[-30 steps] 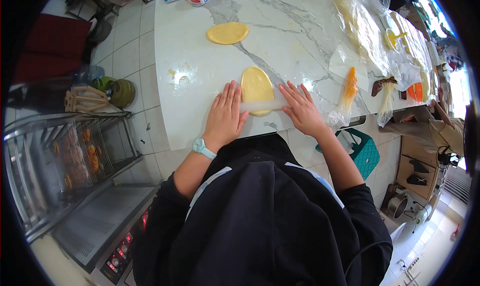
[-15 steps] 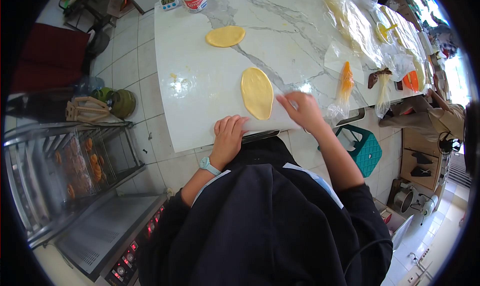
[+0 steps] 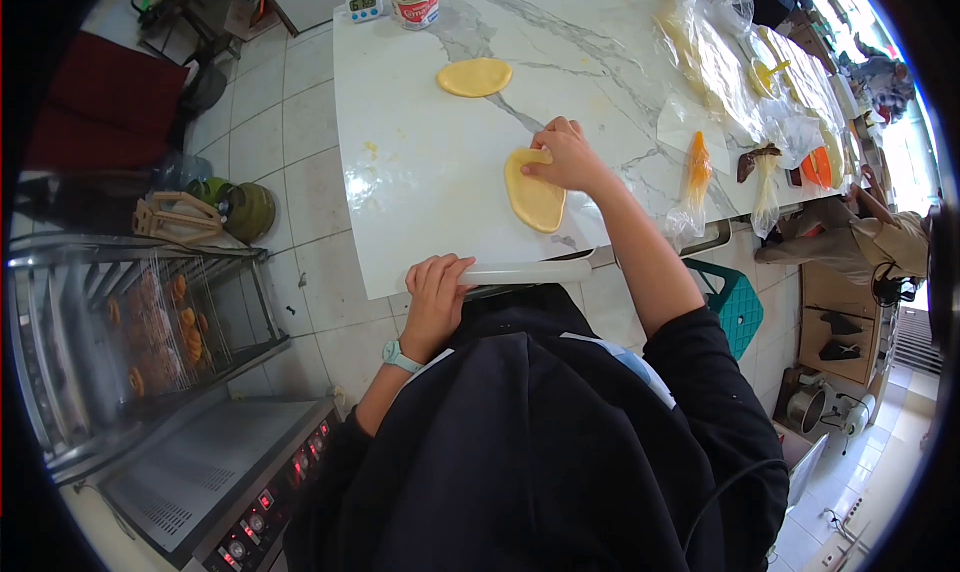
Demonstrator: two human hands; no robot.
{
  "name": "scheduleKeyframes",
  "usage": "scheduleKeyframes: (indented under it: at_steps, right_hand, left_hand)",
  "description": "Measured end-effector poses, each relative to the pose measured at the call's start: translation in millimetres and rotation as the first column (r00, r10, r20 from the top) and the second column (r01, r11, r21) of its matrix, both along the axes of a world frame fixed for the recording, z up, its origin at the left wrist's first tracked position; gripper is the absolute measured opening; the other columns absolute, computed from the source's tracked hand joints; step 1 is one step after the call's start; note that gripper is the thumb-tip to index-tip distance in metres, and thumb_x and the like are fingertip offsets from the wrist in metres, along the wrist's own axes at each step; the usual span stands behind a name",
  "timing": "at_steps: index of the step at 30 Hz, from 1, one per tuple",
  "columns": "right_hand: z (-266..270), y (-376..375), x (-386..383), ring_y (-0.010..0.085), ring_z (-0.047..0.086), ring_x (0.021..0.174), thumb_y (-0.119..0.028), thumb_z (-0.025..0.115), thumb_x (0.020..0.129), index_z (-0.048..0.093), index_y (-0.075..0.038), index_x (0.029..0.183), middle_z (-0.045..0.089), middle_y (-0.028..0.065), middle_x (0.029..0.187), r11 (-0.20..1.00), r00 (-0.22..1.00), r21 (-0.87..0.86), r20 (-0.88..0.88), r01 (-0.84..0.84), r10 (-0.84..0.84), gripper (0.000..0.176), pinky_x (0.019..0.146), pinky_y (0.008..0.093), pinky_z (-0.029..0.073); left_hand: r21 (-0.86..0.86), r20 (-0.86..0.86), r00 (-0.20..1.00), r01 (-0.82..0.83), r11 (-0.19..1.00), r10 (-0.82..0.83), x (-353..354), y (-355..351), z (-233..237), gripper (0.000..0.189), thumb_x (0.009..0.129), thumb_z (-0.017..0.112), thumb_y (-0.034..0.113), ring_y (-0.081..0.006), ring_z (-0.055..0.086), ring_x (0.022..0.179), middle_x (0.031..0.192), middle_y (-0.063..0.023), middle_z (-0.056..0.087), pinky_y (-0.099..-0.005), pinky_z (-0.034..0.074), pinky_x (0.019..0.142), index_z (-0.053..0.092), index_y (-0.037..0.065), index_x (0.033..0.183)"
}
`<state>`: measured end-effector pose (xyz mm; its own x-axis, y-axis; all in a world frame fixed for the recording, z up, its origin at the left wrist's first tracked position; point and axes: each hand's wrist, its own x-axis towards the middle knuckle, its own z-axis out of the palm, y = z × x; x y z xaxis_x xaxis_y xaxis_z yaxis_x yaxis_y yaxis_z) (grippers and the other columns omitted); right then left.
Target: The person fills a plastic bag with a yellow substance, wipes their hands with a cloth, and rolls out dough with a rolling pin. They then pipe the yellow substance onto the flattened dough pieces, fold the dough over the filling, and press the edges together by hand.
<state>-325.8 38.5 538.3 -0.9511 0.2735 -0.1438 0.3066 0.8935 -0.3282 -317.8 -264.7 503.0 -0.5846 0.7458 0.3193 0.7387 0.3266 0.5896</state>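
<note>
Near the table's front edge my left hand [image 3: 436,294] is closed around the left end of a white rolling pin [image 3: 535,273]. The pin lies along that edge, its right end free. My right hand [image 3: 568,159] grips the upper right rim of a flat oval of yellow dough [image 3: 537,202] between thumb and fingers. Part of that rim is hidden under the hand. Farther back rests a second flat dough oval [image 3: 475,78], touched by neither hand.
A timer [image 3: 365,7] and an open tin [image 3: 414,4] stand at the table's back left. To the right lie a piping bag with orange filling [image 3: 697,162] and plastic sheets. A green stool [image 3: 735,312] is beside the table; a rack [image 3: 150,342] of baked goods stands left.
My right hand has left the rolling pin's right side and taken hold of the near dough's upper rim. The pin now sits closer to the front edge, still in my left hand.
</note>
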Motion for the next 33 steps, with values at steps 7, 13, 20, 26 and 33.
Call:
scheduleKeyframes:
  at_steps: [7,13,20,26,33]
  right_hand:
    - [53,-28,33,0.0236,0.065,0.073,-0.020,0.073,0.073,0.068,0.000,0.092,0.068,0.0148,0.080,0.862,0.957,-0.456,-0.069,0.221,-0.282,0.028,0.069,0.0330,0.051]
    - [111,-16,41,0.0201,0.065,0.066,-0.020,0.074,0.071,0.068,0.002,0.089,0.068,0.0132,0.074,0.826,0.930,-0.517,-0.139,0.225,-0.340,0.029,0.066,0.0314,0.051]
    - [85,-40,-34,0.0282,0.067,0.071,-0.012,0.063,0.076,0.065,0.000,0.082,0.067,0.0150,0.075,0.963,0.914,0.068,-0.340,0.260,-0.222,0.014,0.065,0.0359,0.053]
    - [-17,-146,-101,0.0404,0.050,0.112,-0.034,0.056,0.089,0.058,0.005,0.110,0.053,0.0262,0.118,0.945,0.985,0.289,0.119,-0.153,0.124,0.044,0.085,0.0411,0.050]
    - [-2,-119,-69,0.0345,0.027,0.136,-0.050,0.038,0.094,0.033,0.002,0.138,0.032,0.0195,0.145,0.988,0.920,0.155,-0.383,-0.020,0.079,0.068,0.112,0.0488,0.017]
  left_hand:
    - [-0.009,-0.048,0.999,-0.018,1.000,0.018,-3,-30,-3,0.046,0.075,0.065,0.005,-0.0270,0.047,0.106,0.112,-0.0082,0.052,-0.0397,0.029,0.095,0.054,0.010,0.119]
    - [-0.014,-0.063,0.998,-0.033,0.999,0.032,-10,-47,-2,0.044,0.076,0.065,0.006,-0.0279,0.047,0.106,0.112,-0.0086,0.052,-0.0411,0.029,0.095,0.054,0.010,0.119]
    - [0.004,-0.074,0.995,-0.065,0.998,0.065,-16,-56,-3,0.045,0.077,0.065,0.006,-0.0278,0.047,0.107,0.113,-0.0088,0.052,-0.0409,0.029,0.095,0.053,0.010,0.120]
    - [-0.026,-0.067,0.992,-0.107,0.994,0.105,-12,-70,-7,0.042,0.078,0.065,0.007,-0.0278,0.047,0.107,0.111,-0.0093,0.052,-0.0413,0.029,0.095,0.054,0.009,0.119]
    - [-0.018,-0.028,0.967,-0.253,0.967,0.253,2,-96,-12,0.038,0.081,0.064,0.010,-0.0280,0.047,0.106,0.110,-0.0097,0.052,-0.0412,0.029,0.094,0.055,0.008,0.117]
